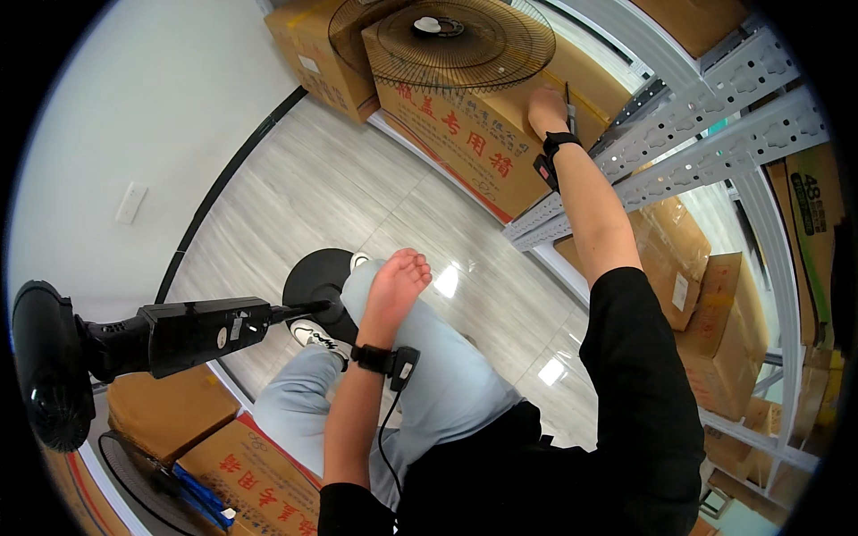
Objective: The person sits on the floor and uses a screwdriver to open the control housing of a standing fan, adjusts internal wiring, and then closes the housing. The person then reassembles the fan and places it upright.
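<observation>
My left hand (399, 286) rests on my raised knee, palm turned up, with loosely bent fingers and nothing in it. My right hand (547, 111) reaches far to the top of a cardboard box (451, 134); its fingers are curled and mostly hidden. Right beside it is a slim tool (570, 109) with a dark thin end; I cannot tell its kind or whether the hand holds it. On the boxes, left of that hand, lies a round wire fan guard (487, 49). The black fan stand (210, 335) leans at my left, above its round base (308, 272).
Metal shelf uprights (706, 134) stand close to my right arm, with more cartons (724, 330) behind. Low at left are further boxes (259, 473), with another dark mesh guard (143, 482) on them. A white wall (116, 134) bounds the left. Pale tiles (357, 161) cover the floor.
</observation>
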Available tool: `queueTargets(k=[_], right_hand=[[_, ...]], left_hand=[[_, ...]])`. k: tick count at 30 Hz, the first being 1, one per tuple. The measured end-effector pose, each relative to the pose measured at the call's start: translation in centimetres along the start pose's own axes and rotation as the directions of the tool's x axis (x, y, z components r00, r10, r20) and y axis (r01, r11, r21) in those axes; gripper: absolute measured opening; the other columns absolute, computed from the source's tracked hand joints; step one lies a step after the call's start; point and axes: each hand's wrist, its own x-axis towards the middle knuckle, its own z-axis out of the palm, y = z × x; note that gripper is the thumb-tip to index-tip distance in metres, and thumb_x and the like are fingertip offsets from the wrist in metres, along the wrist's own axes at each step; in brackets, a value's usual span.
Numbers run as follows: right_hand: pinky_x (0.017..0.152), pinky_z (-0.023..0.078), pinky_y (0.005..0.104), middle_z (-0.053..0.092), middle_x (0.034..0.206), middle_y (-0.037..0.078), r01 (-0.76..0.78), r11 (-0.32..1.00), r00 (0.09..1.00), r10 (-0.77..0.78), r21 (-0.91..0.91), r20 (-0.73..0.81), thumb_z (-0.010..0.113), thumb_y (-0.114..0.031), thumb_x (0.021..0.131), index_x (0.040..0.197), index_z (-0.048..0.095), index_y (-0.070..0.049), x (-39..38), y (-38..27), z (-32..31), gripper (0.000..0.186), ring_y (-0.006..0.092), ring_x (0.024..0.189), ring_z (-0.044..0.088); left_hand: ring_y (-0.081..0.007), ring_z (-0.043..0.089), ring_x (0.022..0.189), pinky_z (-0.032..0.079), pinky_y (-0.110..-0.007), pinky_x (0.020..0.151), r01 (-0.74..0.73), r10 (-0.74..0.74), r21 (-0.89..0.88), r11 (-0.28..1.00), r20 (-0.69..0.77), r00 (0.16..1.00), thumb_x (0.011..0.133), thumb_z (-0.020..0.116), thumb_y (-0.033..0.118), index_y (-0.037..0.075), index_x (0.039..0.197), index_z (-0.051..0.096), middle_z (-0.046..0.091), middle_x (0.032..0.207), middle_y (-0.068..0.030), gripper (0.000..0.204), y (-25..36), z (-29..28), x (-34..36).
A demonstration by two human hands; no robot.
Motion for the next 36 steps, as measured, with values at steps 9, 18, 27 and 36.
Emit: queueTargets(k=[9,18,27,36], right_hand=[[0.085,0.056,0.0476,0.066,0.116,0.026,0.057,0.996,0.994,-0.050,-0.070,0.098,0.053,-0.008,0.093,0.108,0.068,0.006,-1.9,-1.2,-2.8,0.026,0.0402,0.105,0.066],[0.088,0.053,0.0495,0.067,0.112,0.025,-0.025,0.994,1.000,0.025,0.103,-0.003,0.052,-0.011,0.094,0.102,0.069,0.003,-1.5,0.1,-2.3,0.024,0.0425,0.105,0.064],[0.054,0.050,0.0399,0.066,0.088,0.016,-0.362,0.506,0.929,0.267,0.783,0.257,0.053,-0.019,0.100,0.096,0.061,0.001,2.0,1.8,-1.5,0.022,0.0281,0.065,0.063],[0.039,0.026,0.0208,0.040,0.068,0.002,-0.444,-0.814,0.829,-0.216,0.373,0.516,0.052,-0.017,0.103,0.084,0.046,-0.007,1.7,4.2,-2.4,0.022,0.0107,0.054,0.038]], left_hand=[[-0.0231,0.060,0.093,0.052,-0.036,0.085,-0.023,0.035,0.156,0.987,-0.075,0.997,0.099,0.052,0.014,0.002,0.107,0.055,0.061,0.099,-0.0109,0.015,-1.6,-0.9,1.7],[-0.0245,0.061,0.092,0.052,-0.037,0.086,-0.007,0.024,0.167,0.986,-0.096,0.995,0.101,0.048,0.014,-0.001,0.108,0.053,0.059,0.098,-0.0122,0.018,-2.1,-0.4,1.9],[-0.0255,0.062,0.094,0.053,-0.038,0.089,-0.003,0.015,0.167,0.986,-0.068,0.998,0.100,0.053,0.015,0.000,0.108,0.056,0.062,0.100,-0.0126,0.017,-1.9,-0.7,1.5],[-0.0265,0.062,0.095,0.053,-0.039,0.089,-0.008,0.021,0.185,0.983,-0.073,0.997,0.100,0.050,0.013,-0.001,0.110,0.055,0.061,0.100,-0.0140,0.017,-2.0,-0.6,1.4]])
